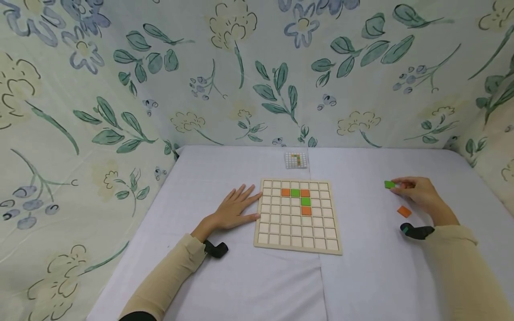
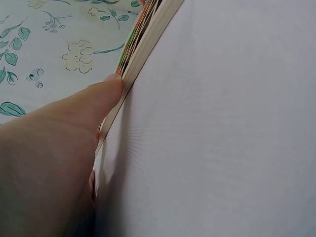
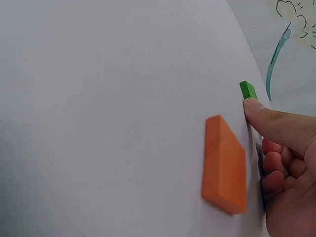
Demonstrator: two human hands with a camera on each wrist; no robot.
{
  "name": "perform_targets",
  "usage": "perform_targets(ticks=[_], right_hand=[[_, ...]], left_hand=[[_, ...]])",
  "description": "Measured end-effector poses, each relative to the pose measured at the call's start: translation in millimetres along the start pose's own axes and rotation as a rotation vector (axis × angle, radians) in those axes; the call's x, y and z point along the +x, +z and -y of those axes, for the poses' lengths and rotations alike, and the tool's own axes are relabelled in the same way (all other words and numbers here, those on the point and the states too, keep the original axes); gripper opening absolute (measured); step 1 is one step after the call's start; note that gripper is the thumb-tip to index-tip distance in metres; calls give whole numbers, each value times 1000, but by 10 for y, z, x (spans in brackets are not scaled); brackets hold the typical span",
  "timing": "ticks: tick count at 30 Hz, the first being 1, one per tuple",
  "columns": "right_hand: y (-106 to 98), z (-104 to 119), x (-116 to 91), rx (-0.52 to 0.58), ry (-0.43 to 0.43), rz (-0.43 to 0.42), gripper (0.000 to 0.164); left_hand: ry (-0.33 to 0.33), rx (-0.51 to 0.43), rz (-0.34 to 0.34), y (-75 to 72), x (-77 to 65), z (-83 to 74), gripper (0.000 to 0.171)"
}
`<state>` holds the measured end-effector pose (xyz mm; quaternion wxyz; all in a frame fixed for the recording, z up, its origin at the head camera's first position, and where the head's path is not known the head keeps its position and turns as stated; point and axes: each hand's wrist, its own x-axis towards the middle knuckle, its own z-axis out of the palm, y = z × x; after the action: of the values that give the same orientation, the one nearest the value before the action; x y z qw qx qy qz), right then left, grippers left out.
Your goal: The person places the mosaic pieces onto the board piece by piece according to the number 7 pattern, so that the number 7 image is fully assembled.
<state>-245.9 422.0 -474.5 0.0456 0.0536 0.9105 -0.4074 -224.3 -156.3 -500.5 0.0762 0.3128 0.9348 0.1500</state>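
A light wooden grid board (image 1: 281, 230) lies on the white cloth, with orange tiles (image 1: 306, 211) and green tiles (image 1: 306, 201) set in some squares of its upper rows. My left hand (image 1: 230, 210) is spread flat on the cloth, its fingertips and thumb at the board's left edge. The thumb (image 2: 106, 94) meets the wooden rim in the left wrist view. Out to the right, my right hand (image 1: 419, 194) pinches a green tile (image 1: 389, 184) between thumb and fingers, its other fingers curled. A loose orange tile (image 3: 224, 168) lies on the cloth just below that hand.
Behind the board lies a small card (image 1: 296, 160) printed with a grid and a coloured pattern. The white tablecloth (image 1: 249, 285) covers the table, and a flowered curtain (image 1: 249, 67) hangs at the back and sides.
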Motion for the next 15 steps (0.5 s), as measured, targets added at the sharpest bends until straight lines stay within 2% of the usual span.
perform_targets(ticks=[7,15], right_hand=[[12,-14,-4,-42,2,-23,50],[20,-2,-21,-30,21,-42,57]], left_hand=[[11,-5,-12,-15,-6,-17,75],[-6,-1,25,-47,-10,-35,75]])
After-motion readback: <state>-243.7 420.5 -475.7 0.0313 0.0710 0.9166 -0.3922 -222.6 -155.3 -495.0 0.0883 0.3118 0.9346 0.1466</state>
